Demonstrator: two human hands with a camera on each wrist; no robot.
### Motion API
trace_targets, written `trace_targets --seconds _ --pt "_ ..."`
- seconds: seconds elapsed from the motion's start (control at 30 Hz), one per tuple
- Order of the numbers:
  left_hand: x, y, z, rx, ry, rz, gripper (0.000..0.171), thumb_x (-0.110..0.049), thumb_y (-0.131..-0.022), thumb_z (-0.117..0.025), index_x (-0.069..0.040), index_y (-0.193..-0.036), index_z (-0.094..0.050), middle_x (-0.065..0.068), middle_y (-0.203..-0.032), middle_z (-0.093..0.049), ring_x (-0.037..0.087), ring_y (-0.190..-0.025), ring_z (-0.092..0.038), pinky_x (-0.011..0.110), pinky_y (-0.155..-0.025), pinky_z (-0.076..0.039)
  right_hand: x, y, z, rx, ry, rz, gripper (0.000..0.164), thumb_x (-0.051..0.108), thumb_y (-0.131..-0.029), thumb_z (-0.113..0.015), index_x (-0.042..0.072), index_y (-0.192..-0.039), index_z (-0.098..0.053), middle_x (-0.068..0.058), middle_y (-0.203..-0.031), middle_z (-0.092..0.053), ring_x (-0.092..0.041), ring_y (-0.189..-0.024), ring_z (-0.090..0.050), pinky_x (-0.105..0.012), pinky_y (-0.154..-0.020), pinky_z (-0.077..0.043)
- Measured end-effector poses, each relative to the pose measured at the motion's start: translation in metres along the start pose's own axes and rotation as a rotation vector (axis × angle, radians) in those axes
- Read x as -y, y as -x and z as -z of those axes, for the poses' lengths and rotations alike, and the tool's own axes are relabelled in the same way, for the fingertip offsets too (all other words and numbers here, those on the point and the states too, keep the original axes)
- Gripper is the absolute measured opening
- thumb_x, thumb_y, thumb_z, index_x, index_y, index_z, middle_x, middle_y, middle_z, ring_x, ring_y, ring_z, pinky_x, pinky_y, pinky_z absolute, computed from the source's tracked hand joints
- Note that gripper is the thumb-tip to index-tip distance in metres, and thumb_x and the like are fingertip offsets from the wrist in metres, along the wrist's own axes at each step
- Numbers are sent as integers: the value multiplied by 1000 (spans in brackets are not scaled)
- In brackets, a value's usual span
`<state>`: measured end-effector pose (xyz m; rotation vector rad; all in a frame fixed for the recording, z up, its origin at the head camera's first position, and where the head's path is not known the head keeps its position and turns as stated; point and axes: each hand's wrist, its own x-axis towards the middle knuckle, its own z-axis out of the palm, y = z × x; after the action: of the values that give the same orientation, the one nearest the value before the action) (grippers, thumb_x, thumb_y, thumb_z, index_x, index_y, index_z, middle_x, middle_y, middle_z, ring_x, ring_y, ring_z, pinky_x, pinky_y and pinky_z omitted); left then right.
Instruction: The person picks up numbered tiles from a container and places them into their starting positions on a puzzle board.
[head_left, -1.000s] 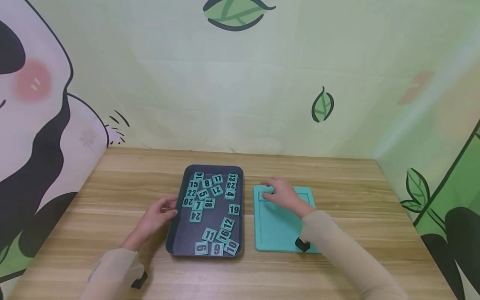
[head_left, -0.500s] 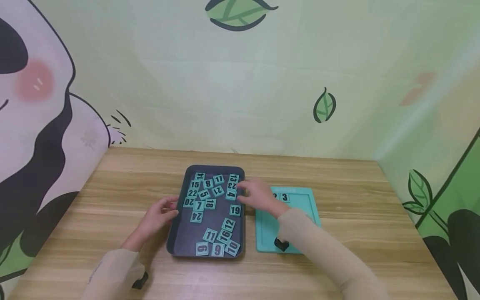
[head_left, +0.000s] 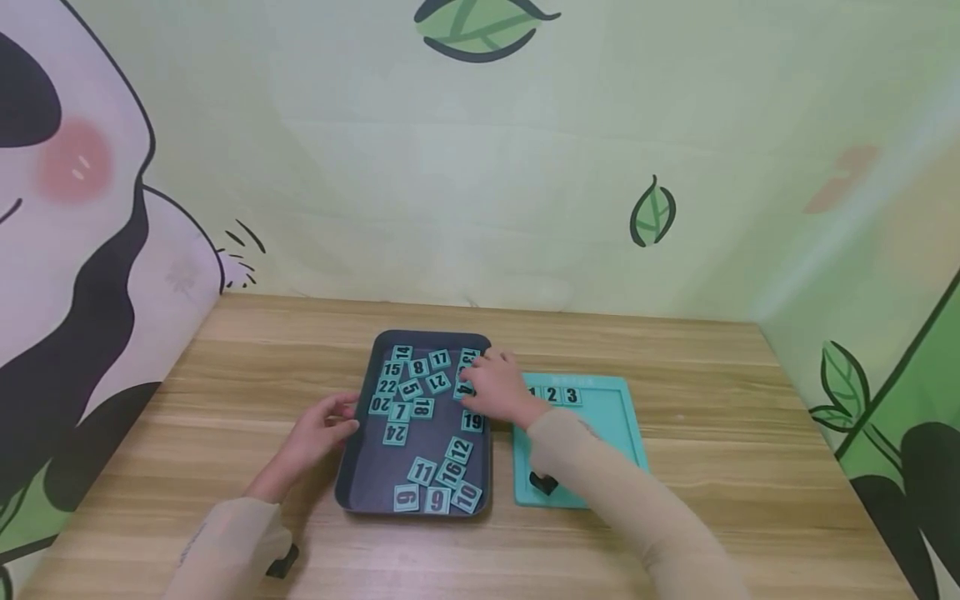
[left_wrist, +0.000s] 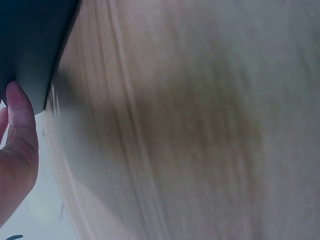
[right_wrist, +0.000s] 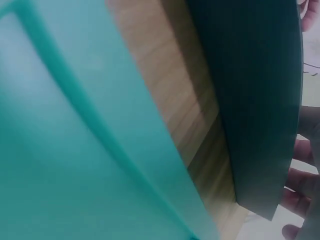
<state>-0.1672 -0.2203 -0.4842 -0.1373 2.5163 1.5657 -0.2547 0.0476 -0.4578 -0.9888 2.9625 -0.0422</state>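
Observation:
A dark tray (head_left: 375, 475) holds many flat teal tiles with black numbers, such as the 24 tile (head_left: 395, 434) and the 11 tile (head_left: 422, 471). At its left rim rests my left hand (head_left: 315, 433); in the left wrist view the thumb (left_wrist: 21, 107) touches the tray's outer wall. My right hand (head_left: 498, 390) reaches over the right rim, thumb and finger spread about the 4 tile (head_left: 463, 389) and partly covering the tiles behind it. To the right lies a teal board (head_left: 611, 433) with the 2 tile (head_left: 551, 396) and 3 tile (head_left: 572, 396) along its top.
A wooden table (head_left: 720, 433) carries the tray and board, with a narrow strip of wood between them. Behind it stands a printed backdrop (head_left: 450, 208). My right sleeve (head_left: 600, 475) crosses over the board's lower part.
My right hand has left the board's top left and moved left over the tray's right-hand tiles. The 1, 2 and 3 tiles on the board have come into view. My left hand stays put.

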Motion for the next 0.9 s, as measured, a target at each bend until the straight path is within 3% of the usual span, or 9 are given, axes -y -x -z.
trace_targets --seconds 0.33,0.7,0.9 --pt "2 -2 -2 -9 3 7 44 -6 -86 -49 -6 -129 -41 19 -110 -50 32 -102 -53 34 -77 -51 6 -5 -5 67 18 -45 34 40 -80 -57 21 -108 -62 -1 -104 -58 -20 -97 -42 -50 -99 -24" --pt "-2 1 -1 -13 -8 19 43 -7 -87 -48 -6 -129 -41 19 -111 -49 32 -104 -52 36 -79 -51 11 -2 -9 58 4 15 30 40 -81 -56 28 -108 -62 -1 -114 -56 -21 -106 -44 -53 -103 -22" --pt "-3 1 -1 -3 19 -30 43 -3 -86 -49 0 -128 -40 23 -109 -49 33 -101 -54 35 -75 -52 13 2 -11 22 -41 8 35 44 -82 -54 24 -110 -61 -3 -112 -57 -21 -104 -44 -50 -103 -22"
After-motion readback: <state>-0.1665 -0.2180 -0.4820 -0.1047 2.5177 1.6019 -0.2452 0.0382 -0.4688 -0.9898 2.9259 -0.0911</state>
